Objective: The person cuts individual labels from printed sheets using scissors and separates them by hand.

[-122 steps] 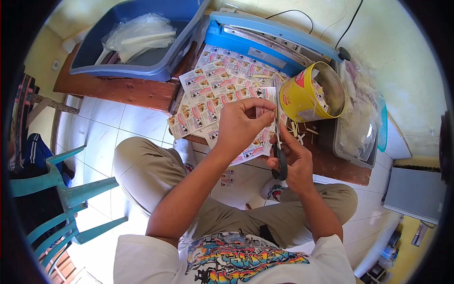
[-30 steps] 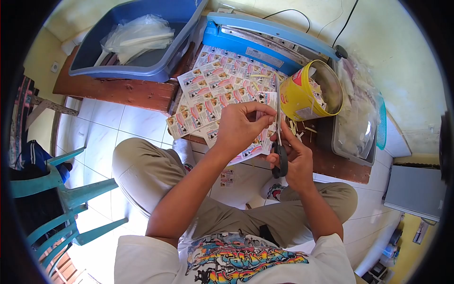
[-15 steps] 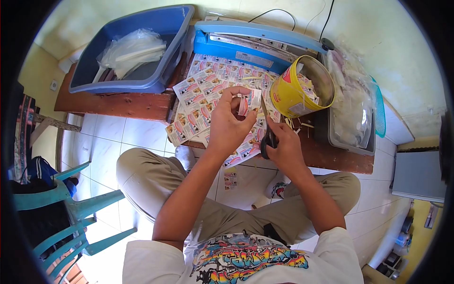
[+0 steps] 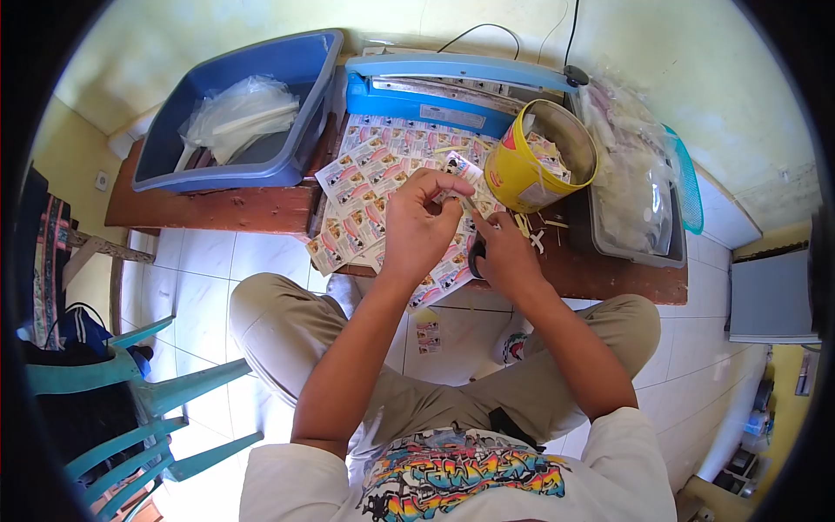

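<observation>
My left hand (image 4: 419, 222) is closed in a pinch, thumb and index finger together, above the printed sheets. At its fingertips shows a small printed label (image 4: 461, 163), partly covered by the index finger. My right hand (image 4: 511, 257) grips a pair of scissors with black handles (image 4: 476, 258); the blades point up towards my left fingertips. Beneath both hands, printed label sheets (image 4: 357, 187) overlap on the low wooden table. Just beyond my right hand stands a yellow bucket (image 4: 522, 174), tilted, with cut labels (image 4: 546, 157) inside.
A blue paper cutter (image 4: 435, 109) lies at the back. To the left, a blue tub (image 4: 287, 157) holds plastic bags (image 4: 248, 113). At the right sits a grey bin (image 4: 648, 252) of plastic packaging. Paper trimmings (image 4: 535, 235) lie by the bucket; a label strip (image 4: 428, 337) is on the floor.
The label at my left hand has tilted and is more covered by the fingers. My right hand has moved slightly left with the scissors, nearer the left hand. The view has shifted a little.
</observation>
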A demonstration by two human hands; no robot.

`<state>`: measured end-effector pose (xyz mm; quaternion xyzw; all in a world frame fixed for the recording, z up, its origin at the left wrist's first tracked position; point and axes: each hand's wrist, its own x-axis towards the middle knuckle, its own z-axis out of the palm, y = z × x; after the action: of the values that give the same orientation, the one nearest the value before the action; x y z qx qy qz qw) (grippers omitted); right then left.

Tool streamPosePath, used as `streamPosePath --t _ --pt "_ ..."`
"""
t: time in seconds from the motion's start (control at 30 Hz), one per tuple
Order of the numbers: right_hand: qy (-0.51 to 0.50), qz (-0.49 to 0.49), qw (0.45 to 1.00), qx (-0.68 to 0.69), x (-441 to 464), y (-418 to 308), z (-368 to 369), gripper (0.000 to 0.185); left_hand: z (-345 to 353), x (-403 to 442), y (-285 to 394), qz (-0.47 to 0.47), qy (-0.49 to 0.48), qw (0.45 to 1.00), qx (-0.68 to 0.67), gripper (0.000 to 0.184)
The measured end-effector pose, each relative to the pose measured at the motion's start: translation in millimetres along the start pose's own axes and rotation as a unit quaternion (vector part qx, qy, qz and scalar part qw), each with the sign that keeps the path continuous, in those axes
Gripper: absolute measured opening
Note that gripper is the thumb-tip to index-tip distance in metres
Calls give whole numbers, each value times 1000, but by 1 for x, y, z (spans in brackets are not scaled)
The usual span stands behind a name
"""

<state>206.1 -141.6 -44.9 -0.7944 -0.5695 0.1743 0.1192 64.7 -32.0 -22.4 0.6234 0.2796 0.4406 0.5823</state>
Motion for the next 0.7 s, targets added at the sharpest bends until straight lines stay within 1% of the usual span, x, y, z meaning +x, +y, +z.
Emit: streamPosePath --t 0.03,0.13,0.17,0.2,0.23,0.37,0.43,0.5,0.53,0.57,0.6,0.63,0.67,0.7 --pt "3 0 1000 0 0 -1 2 76 1 1 1 31 2 999 18 23" --pt "8 -8 1000 -22 0 -7 3 76 4 4 4 44 -5 999 14 24" --pt "-6 0 999 -35 -1 -13 -1 72 6 4 5 47 -7 999 15 24" --pt "-21 7 999 -50 -2 -17 -3 67 7 5 6 26 -12 999 -18 25" --pt "-18 8 999 -49 -2 -18 -3 67 9 6 8 6 -16 999 -52 25" --pt "-17 -5 998 -57 -1 -16 1 64 8 10 19 37 -35 998 -23 26" --pt "-9 -7 999 -51 -1 -16 -2 63 4 11 31 -11 -94 995 24 30" --pt "-29 -5 997 -69 -3 -17 -10 57 6 11 41 -5 -109 994 16 31" --pt "-30 -7 997 -72 -3 -14 -15 57 7 11 46 -1 -121 993 7 32" --pt "-2 -44 998 -44 -4 -9 -20 54 7 11 51 -1 -115 993 4 32" --pt "26 -80 996 -16 -4 -3 -27 50 6 11 56 -6 -130 991 -3 32" --pt "25 -82 996 -19 -5 -2 -39 50 7 12 59 -10 -147 989 -10 32" --pt "60 -78 993 61 -7 -4 -58 46 8 14 61 -8 -145 989 -11 32" --pt "94 -71 983 141 -9 -5 -75 41 9 15 63 28 -160 987 -2 32"
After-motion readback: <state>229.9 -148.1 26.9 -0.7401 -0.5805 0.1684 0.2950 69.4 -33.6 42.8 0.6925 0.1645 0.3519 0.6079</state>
